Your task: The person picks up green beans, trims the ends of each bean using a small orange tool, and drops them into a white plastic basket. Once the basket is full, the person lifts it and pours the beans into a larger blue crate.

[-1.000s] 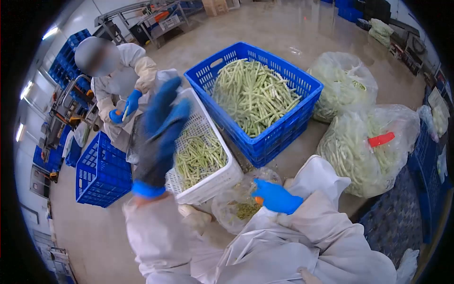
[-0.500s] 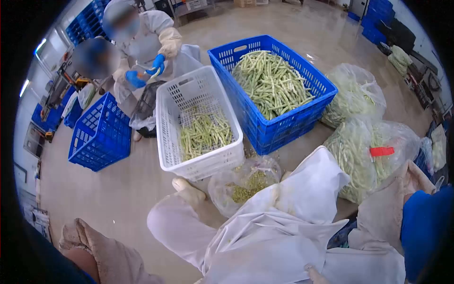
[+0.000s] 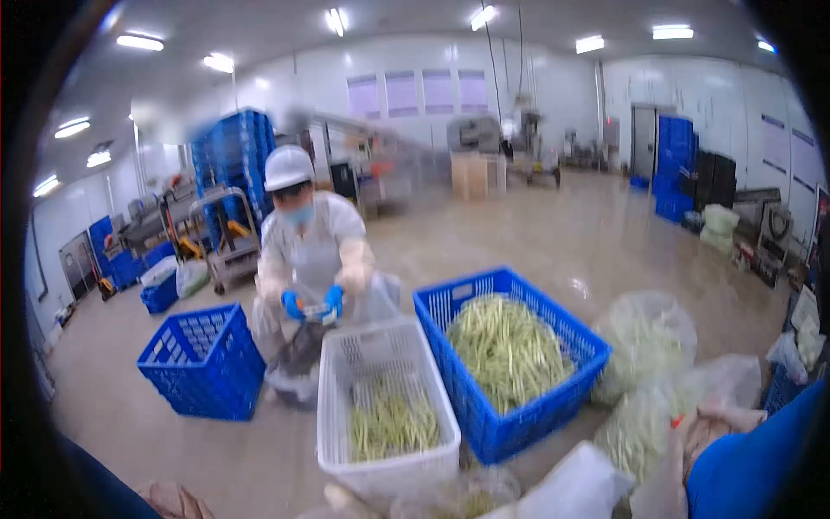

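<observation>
No text, label, brand, number or sign can be read anywhere in this view.

Long, thin, pale green beans (image 3: 510, 346) lie jumbled in a big heap in an upright blue crate (image 3: 500, 437), around five o'clock in the view. A smaller, lower pile (image 3: 393, 426) lies in the white crate (image 3: 389, 477) just beside it, at six o'clock, toward that crate's six-o'clock end.

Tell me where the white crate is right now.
In the head view, the white crate stands in the lower half, just left of centre, alongside the blue crate on its right and in front of the co-worker.
</observation>
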Available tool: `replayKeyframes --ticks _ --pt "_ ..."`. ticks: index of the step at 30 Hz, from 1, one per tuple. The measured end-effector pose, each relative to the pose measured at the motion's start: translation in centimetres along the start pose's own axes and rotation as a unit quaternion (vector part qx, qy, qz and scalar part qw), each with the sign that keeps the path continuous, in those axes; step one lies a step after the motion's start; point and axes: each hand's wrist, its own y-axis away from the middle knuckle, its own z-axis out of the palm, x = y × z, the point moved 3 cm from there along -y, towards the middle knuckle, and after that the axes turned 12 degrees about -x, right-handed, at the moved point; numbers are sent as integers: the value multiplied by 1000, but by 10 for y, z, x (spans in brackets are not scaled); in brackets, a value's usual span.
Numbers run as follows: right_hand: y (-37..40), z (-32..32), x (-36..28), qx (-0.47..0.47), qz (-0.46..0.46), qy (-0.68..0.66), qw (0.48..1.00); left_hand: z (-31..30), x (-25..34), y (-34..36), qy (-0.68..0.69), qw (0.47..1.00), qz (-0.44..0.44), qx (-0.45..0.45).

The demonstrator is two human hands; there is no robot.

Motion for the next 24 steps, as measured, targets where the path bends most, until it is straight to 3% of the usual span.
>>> replayKeyframes --ticks 5,12,17,18,19,20,22,24 --pt "-4 29 18 -36 -19 23 999 5 -13 33 -32 999 -13 -21" --pt "74 80 18 -210 94 -28 973 21 -1 111 14 969 -159 -187" --pt "101 121 24 -271 128 -59 952 39 -18 138 19 940 -194 -281" --pt "103 130 28 -283 129 -64 948 59 -24 150 24 879 -220 -422" --pt "104 140 33 -295 128 -69 944 73 -39 184 58 854 -289 -428" --pt "101 147 35 -305 126 -73 941 82 -53 224 48 841 -280 -461" --pt "162 211 54 -402 132 -93 901 96 -72 303 78 769 -391 -500" --pt "227 252 64 -636 187 -119 739 101 -88 387 121 634 -472 -601"
